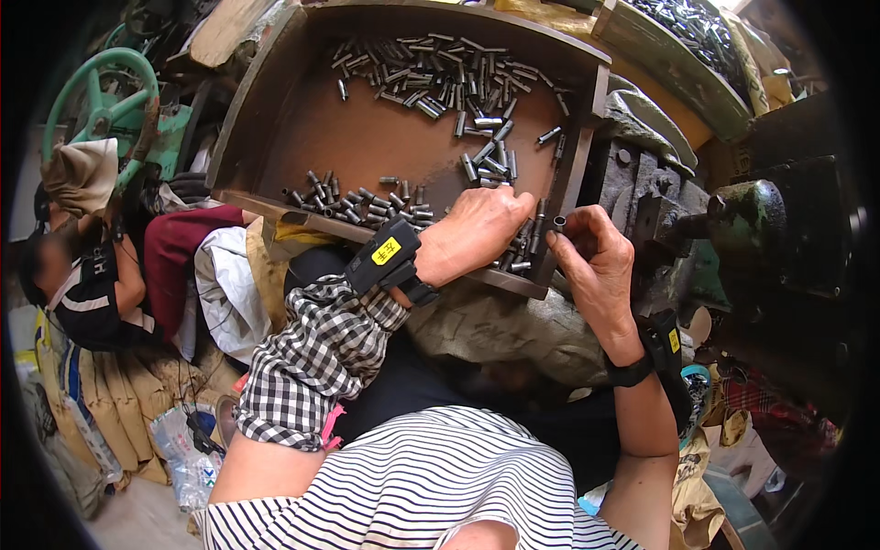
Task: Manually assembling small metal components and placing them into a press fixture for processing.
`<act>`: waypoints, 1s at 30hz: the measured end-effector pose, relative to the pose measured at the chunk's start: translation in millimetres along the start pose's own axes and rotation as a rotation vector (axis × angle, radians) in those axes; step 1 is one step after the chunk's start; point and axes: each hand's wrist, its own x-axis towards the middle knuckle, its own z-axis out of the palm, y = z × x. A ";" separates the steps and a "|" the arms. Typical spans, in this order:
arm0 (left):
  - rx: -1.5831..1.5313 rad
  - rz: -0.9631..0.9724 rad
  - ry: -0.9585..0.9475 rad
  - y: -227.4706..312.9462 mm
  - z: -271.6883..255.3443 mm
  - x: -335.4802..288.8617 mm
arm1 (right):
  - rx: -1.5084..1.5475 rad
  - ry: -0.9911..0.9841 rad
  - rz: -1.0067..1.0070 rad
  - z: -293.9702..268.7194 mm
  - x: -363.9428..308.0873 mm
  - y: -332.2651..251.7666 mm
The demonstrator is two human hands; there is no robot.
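My right hand [596, 252] pinches a short metal tube [559, 223] between thumb and fingers, its round open end facing up, just past the right wall of a wooden tray. My left hand [477, 227] is curled over the tray's near right part. Its fingertips are hidden, so what they hold cannot be made out. Beside it lie several loose metal tubes [490, 165], with more of them along the right wall. One pile of tubes [371, 206] rests at the near left, and a bigger spread [449, 73] covers the far side of the wooden tray [302, 128].
To the right stands a dark, oily machine [742, 215] with a round spindle. A box of metal parts [683, 37] sits at the far right. At the left are a green handwheel [101, 101] and another person [101, 284] seated near stacked sacks [119, 403].
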 end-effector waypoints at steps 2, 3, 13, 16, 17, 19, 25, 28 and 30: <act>0.056 0.037 -0.024 2.5 -1.9 -0.6 | 0.021 0.010 0.015 0.8 -0.3 1.5; 0.057 0.038 -0.027 3.6 -3.0 -1.5 | 0.083 -0.006 0.049 1.2 0.2 -0.8; -1.418 -0.506 -0.153 9.0 -25.4 -0.8 | 0.738 -0.095 0.376 -6.3 3.0 11.0; -1.546 -0.547 -0.077 10.5 -26.2 -2.0 | 0.781 -0.084 0.396 -5.8 2.8 13.9; -1.623 -0.553 -0.059 8.7 -23.9 -2.5 | 0.762 -0.082 0.401 -6.2 2.8 13.4; -1.659 -0.531 -0.049 8.3 -23.4 -2.9 | 0.742 -0.077 0.409 -6.6 2.9 12.4; -1.731 -0.508 -0.009 11.1 -24.0 -3.9 | 0.816 -0.022 0.444 -4.6 3.1 14.8; -1.731 -0.512 0.006 11.6 -22.4 -3.4 | 0.834 -0.047 0.463 -5.6 3.0 14.5; -1.737 -0.517 0.008 11.7 -21.6 -4.3 | 0.816 -0.033 0.463 -3.4 2.9 14.1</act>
